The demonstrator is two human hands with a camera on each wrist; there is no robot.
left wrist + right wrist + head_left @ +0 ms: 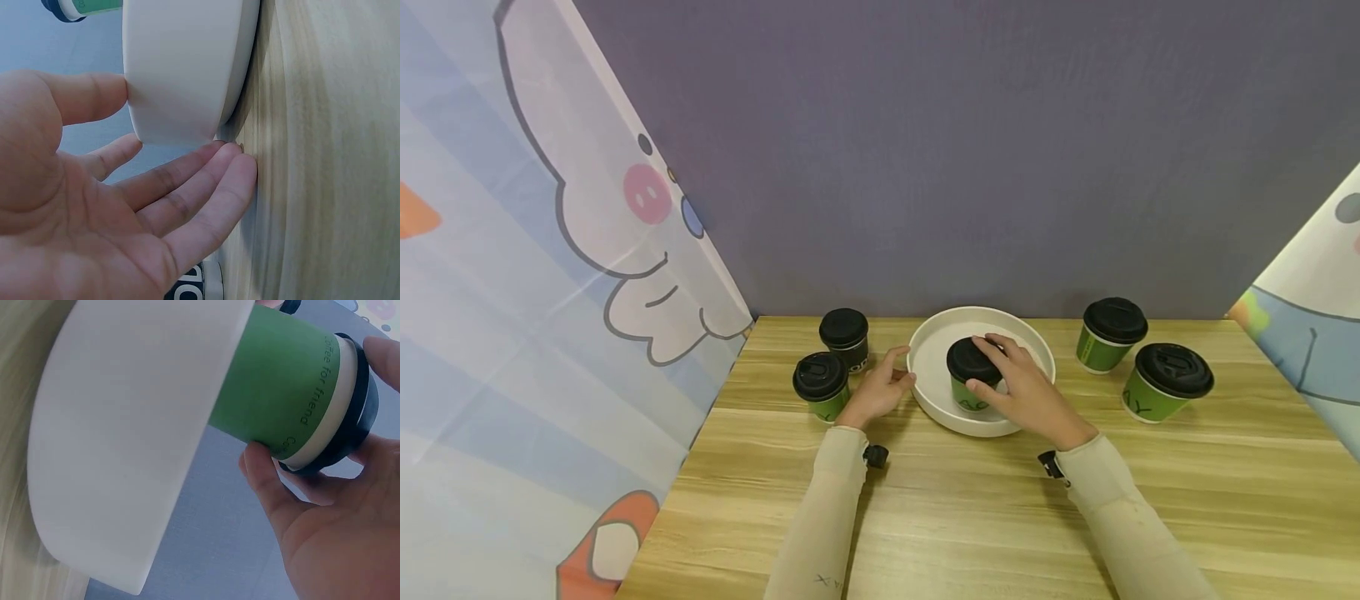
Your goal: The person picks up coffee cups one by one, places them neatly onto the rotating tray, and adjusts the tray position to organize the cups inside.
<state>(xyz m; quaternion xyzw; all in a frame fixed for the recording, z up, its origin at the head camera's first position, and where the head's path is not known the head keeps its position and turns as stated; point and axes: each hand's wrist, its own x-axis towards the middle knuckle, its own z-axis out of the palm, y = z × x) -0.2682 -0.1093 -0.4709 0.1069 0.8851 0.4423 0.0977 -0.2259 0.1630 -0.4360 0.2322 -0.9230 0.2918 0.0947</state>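
Observation:
A round white tray point(936, 367) with a raised wall lies at the back middle of the table, and a green paper coffee cup point(967, 395) with a black lid stands upright inside it. My right hand point(1028, 393) holds this cup around its lid and upper side; in the right wrist view the cup point(275, 381) shows between thumb and fingers. On the tray's left side, my left hand point(880, 392) touches the rim with extended thumb and fingers. The left wrist view has its thumb and index fingertip against the tray's wall point(181, 69), the other fingers near the tabletop.
Left of the tray stand a black lidded cup point(844, 333) and a green lidded cup point(822, 385), close beside my left hand. Two more green lidded cups point(1108, 337) point(1161, 385) stand to the right. A grey wall point(970, 167) rises behind the wooden table point(955, 517).

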